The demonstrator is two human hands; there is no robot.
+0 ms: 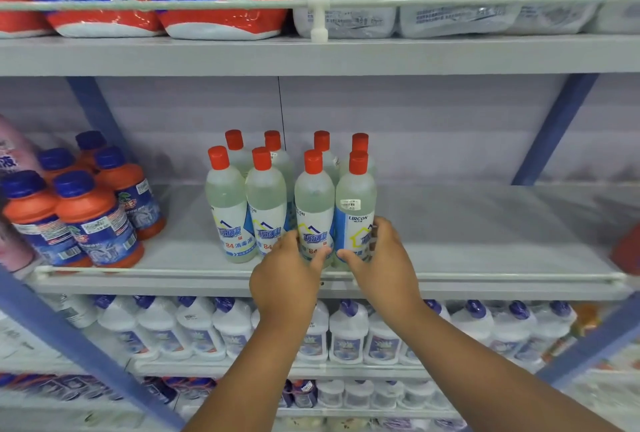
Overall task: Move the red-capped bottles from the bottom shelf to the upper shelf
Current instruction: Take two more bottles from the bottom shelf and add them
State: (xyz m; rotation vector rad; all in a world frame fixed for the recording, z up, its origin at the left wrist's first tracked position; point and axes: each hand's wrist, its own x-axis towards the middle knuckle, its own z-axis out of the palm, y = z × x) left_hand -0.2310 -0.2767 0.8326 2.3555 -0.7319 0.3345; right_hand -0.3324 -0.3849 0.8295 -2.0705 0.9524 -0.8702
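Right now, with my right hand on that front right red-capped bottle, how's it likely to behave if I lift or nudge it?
The front right red-capped bottle is tall and narrow, so a push up high would probably tip it into its neighbours. It looks nearly full of clear liquid, so likely heavy for its size. The smooth plastic and glossy label may be slippery; the right hand holds it low, near the base.

Eight red-capped bottles (pixel 294 189) stand up straight on the shelf (pixel 485 223), packed close in two rows of four. Each is see-through with pale liquid inside, a bright red cap and a white and blue label. The front two on the right have hands wrapped around their lower parts.
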